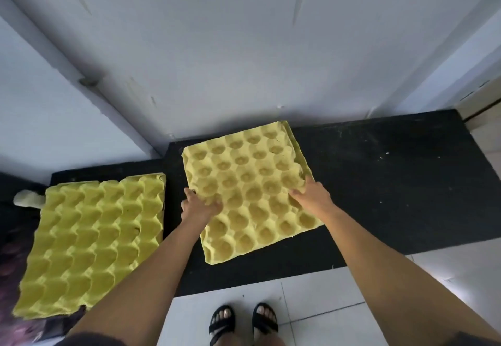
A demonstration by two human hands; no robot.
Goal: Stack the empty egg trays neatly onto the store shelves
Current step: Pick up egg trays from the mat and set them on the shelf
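A yellow egg tray lies tilted on a low black platform, on top of at least one more tray whose edge shows at its far right corner. My left hand grips its left edge, fingers curled into the cups. My right hand holds its right edge. To the left, a taller stack of yellow egg trays stands closer to me, free of both hands.
A grey-white wall rises right behind the platform. White floor tiles lie in front, with my sandalled feet on them. Dark clutter sits at the far left beside the tall stack.
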